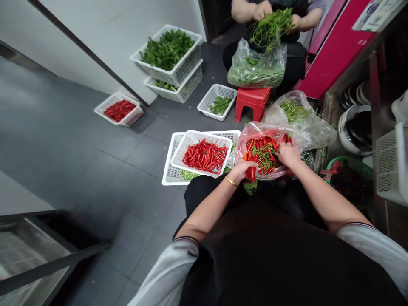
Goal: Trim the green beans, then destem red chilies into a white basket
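Observation:
My left hand (241,171), with a gold bangle at the wrist, is closed around a few red chili peppers (251,171) at the near left side of an open clear plastic bag (244,138). Inside the bag lie many red chilies with green stems (264,157). Over the bag's right side, my right hand (289,154) has its fingers bent and pinched at a red chili (287,138); its fingertips are partly hidden. Left of the bag, a white basket (178,159) holds a heap of red chilies (205,156) and rests on a larger white basket (168,170) containing some green pieces.
Opposite me a person's hands (263,10) hold leafy greens above a bag (255,74) on a red stool (253,98). Stacked white baskets (181,76) of greens, a small basket (204,104) and a basket of chilies (132,121) stand on the floor. Shelving (379,127) lines the right.

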A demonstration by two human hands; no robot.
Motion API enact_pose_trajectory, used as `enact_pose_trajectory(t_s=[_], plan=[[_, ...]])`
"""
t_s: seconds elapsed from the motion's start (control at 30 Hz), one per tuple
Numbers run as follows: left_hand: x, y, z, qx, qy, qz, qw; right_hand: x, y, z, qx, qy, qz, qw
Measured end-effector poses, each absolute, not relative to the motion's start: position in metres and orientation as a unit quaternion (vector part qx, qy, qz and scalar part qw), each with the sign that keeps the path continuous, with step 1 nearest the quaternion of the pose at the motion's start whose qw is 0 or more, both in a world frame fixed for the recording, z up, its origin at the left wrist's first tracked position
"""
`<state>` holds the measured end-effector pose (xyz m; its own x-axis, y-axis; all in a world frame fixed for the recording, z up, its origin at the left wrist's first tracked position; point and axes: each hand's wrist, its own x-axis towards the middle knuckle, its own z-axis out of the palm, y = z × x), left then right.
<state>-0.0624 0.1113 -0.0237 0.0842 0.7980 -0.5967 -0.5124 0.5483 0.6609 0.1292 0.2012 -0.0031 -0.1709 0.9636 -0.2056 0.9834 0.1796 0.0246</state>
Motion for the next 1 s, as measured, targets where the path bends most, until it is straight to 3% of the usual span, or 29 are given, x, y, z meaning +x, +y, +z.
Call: enact_pose_trajectory(t_s=[0.07, 0.17, 0.23, 0.3, 0.43, 0.53, 0.6, 0.77, 1.0], plan=[[-0.065, 0.113, -0.023, 0.137, 0.494, 0.479, 0.712, 0.143, 0.212, -0.002, 0.642, 0.763, -0.071, 0.026], [-0.065, 0.114, -0.022, 0.135, 0.482, 0.495, 0.71, 0.157, 0.219, 0.01, 0.614, 0.777, -0.049, -0.131], [-0.064, 0.114, -0.021, 0.135, 0.476, 0.498, 0.712, 0.16, 0.218, 0.02, 0.602, 0.779, -0.034, -0.171], [-0.064, 0.114, -0.02, 0.135, 0.467, 0.5, 0.717, 0.155, 0.215, 0.024, 0.598, 0.789, -0.043, -0.134], [-0.063, 0.113, -0.018, 0.144, 0.448, 0.508, 0.722, 0.133, 0.216, 0.009, 0.641, 0.76, -0.083, 0.069], [-0.065, 0.11, -0.019, 0.148, 0.445, 0.504, 0.726, 0.119, 0.225, -0.002, 0.689, 0.714, -0.103, 0.073], [-0.067, 0.109, -0.021, 0.148, 0.443, 0.508, 0.723, 0.112, 0.226, -0.001, 0.702, 0.687, -0.186, -0.012], [-0.066, 0.112, -0.021, 0.156, 0.404, 0.556, 0.709, 0.092, 0.192, 0.01, 0.585, 0.52, -0.591, -0.193], [-0.064, 0.109, -0.016, 0.185, 0.396, 0.545, 0.715, 0.088, 0.163, 0.009, 0.487, 0.467, -0.695, -0.249]])
